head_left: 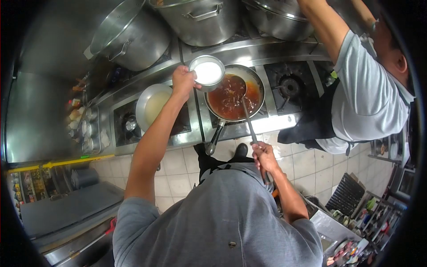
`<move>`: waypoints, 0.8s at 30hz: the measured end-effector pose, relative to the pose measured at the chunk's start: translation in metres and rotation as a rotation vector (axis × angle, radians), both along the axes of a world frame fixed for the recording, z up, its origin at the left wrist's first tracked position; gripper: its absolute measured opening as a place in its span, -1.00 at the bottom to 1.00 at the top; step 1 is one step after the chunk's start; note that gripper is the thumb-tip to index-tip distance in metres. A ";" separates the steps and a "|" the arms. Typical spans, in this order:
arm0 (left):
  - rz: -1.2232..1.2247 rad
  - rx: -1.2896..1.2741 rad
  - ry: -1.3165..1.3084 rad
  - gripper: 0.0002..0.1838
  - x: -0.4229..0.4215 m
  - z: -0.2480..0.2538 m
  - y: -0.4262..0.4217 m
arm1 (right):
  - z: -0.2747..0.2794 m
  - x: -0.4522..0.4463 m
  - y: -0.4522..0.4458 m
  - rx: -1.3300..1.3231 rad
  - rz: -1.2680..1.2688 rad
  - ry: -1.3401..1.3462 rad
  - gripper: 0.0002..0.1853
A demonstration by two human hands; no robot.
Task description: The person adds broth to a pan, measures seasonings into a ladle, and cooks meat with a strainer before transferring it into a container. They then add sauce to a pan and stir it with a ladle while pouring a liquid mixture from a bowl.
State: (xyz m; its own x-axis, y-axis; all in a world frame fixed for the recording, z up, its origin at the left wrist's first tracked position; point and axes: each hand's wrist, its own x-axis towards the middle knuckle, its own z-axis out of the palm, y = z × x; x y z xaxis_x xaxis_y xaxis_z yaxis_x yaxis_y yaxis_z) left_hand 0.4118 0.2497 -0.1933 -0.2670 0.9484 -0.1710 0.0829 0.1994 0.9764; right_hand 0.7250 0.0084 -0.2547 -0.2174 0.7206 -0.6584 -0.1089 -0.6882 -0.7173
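Over the left side of a frying pan [261, 107], my left hand [183, 81] grips a metal bowl [208, 71] with white contents. Red-brown sauce [227, 100] with pale streaks fills the pan. My right hand [265, 156] is wrapped round the handle of a ladle [249, 121], whose head rests in the sauce. The pan's black handle [215, 137] points toward my body, with neither hand on it. To the left, a wide metal pan [141, 107] with pale liquid sits on the stove.
Large steel pots [135, 40] line the back of the stove. An unused burner [290, 86] lies right of the frying pan. A co-worker [369, 89] in a grey shirt stands at the right, arms reaching over the back. Small metal containers [90, 129] stand at the left.
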 end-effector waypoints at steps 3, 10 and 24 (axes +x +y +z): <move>-0.006 0.022 -0.052 -0.77 0.000 0.016 -0.010 | 0.016 -0.011 -0.008 -0.223 -0.126 0.328 -0.75; 0.052 -0.001 -0.234 -0.79 -0.020 0.013 -0.048 | 0.050 -0.003 -0.018 -0.349 -0.205 0.639 -0.66; 0.304 -0.078 -0.438 -0.75 -0.042 -0.057 -0.194 | 0.086 0.033 -0.008 0.001 0.005 -0.183 -0.76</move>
